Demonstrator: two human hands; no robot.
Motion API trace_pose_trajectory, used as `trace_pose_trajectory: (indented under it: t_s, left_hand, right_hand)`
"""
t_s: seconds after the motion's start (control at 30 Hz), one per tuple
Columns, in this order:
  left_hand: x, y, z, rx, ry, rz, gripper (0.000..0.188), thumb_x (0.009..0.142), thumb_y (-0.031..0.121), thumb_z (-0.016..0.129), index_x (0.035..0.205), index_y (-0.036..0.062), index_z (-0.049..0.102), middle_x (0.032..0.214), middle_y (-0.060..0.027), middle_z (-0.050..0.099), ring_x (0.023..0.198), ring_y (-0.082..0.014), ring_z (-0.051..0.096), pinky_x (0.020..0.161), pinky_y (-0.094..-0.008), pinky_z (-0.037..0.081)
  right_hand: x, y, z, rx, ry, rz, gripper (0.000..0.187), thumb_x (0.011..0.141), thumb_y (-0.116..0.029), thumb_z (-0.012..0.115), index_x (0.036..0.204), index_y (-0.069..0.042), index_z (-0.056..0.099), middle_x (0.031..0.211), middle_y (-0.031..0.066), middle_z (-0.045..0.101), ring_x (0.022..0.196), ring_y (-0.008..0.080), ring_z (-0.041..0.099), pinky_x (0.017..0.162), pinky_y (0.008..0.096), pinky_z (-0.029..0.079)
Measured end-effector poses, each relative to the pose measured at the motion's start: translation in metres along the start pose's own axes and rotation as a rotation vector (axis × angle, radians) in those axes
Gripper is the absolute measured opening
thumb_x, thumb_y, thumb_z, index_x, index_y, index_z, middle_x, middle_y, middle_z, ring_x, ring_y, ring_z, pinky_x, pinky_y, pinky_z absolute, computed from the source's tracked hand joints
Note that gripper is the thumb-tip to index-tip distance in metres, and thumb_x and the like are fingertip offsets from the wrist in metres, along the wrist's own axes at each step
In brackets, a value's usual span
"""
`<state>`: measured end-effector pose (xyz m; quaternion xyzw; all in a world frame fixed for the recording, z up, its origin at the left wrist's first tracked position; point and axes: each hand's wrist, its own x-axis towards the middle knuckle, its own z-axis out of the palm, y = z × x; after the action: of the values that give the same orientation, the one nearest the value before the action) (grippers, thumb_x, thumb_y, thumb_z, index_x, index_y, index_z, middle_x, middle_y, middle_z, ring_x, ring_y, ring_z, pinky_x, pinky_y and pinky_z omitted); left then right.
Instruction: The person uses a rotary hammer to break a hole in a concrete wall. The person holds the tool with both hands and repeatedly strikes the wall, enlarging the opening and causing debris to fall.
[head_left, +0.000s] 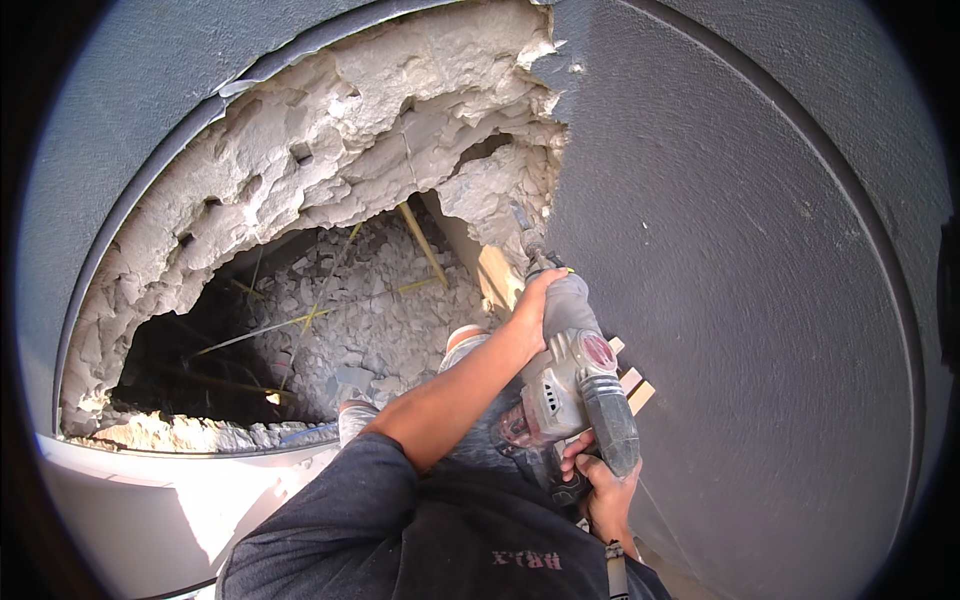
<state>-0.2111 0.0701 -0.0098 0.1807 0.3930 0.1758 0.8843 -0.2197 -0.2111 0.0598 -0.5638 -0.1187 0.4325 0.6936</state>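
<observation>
A dusty grey demolition hammer (563, 390) is held up against the wall, its front end at the broken edge of the hole. My left hand (537, 308) wraps round the narrow front part of its body, just behind the chuck. At the back, my right hand (606, 490) closes on the rear handle, with part of the fingers hidden behind the tool. Just past my left hand, the chisel bit (522, 217) meets crumbled masonry (503, 192) at the right side of the opening; its tip is hard to make out.
The large jagged opening has a thick rough edge (330, 140). Inside lie heaped rubble (375, 305) and several thin yellowish rods (424, 243). Dark grey textured wall (740, 260) extends to the right, with a curved groove (860, 190). Small wooden pieces (636, 390) show beside the tool.
</observation>
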Motion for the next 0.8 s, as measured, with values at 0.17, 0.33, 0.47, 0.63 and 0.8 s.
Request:
trace_pose_trajectory:
  t_s: [0.17,0.33,0.47,0.63,0.8]
  left_hand:
    - [0.074,0.046,0.012,0.008,0.047,-0.039,0.042,0.089,0.046,0.068,0.107,0.0079,0.064,0.09,-0.0109,0.069,0.079,-0.0282,0.07,0.075,-0.0475,0.06]
    - [0.192,0.109,0.011,-0.053,-0.013,-0.099,0.044,0.091,0.046,0.066,0.109,0.0062,0.064,0.094,-0.0126,0.07,0.082,-0.0303,0.071,0.079,-0.0508,0.061]
    - [0.283,0.162,0.004,-0.063,0.039,-0.123,0.049,0.089,0.048,0.068,0.113,0.0052,0.064,0.1,-0.0151,0.07,0.084,-0.0315,0.071,0.08,-0.0516,0.061]
    - [0.384,0.201,0.003,-0.036,0.049,-0.107,0.048,0.088,0.046,0.069,0.111,0.0047,0.063,0.095,-0.0144,0.068,0.081,-0.0316,0.07,0.078,-0.0522,0.061]
    - [0.448,0.21,0.005,-0.123,0.028,-0.094,0.047,0.087,0.046,0.069,0.109,0.0045,0.065,0.095,-0.015,0.069,0.08,-0.0324,0.07,0.079,-0.0523,0.06]
  right_hand:
    - [0.093,-0.014,0.02,0.026,0.003,0.033,0.028,0.08,0.005,0.062,0.108,0.008,0.061,0.086,0.0181,0.068,0.068,0.0217,0.065,0.059,0.0329,0.053]
    - [0.211,-0.029,0.051,-0.047,0.017,0.053,0.023,0.082,0.004,0.064,0.104,0.006,0.061,0.082,0.0151,0.066,0.065,0.0208,0.064,0.057,0.0323,0.052]
    - [0.312,-0.025,0.075,-0.082,0.001,0.032,0.019,0.085,0.003,0.063,0.103,0.007,0.06,0.078,0.0127,0.065,0.063,0.0202,0.063,0.057,0.0327,0.053]
    - [0.417,0.013,0.059,0.03,-0.012,0.019,0.018,0.087,0.004,0.06,0.104,0.009,0.06,0.077,0.0127,0.065,0.063,0.0193,0.063,0.057,0.0325,0.053]
    - [0.487,0.0,0.051,-0.103,-0.028,0.045,0.016,0.087,0.004,0.061,0.103,0.008,0.061,0.075,0.0112,0.064,0.061,0.0175,0.062,0.055,0.0318,0.052]
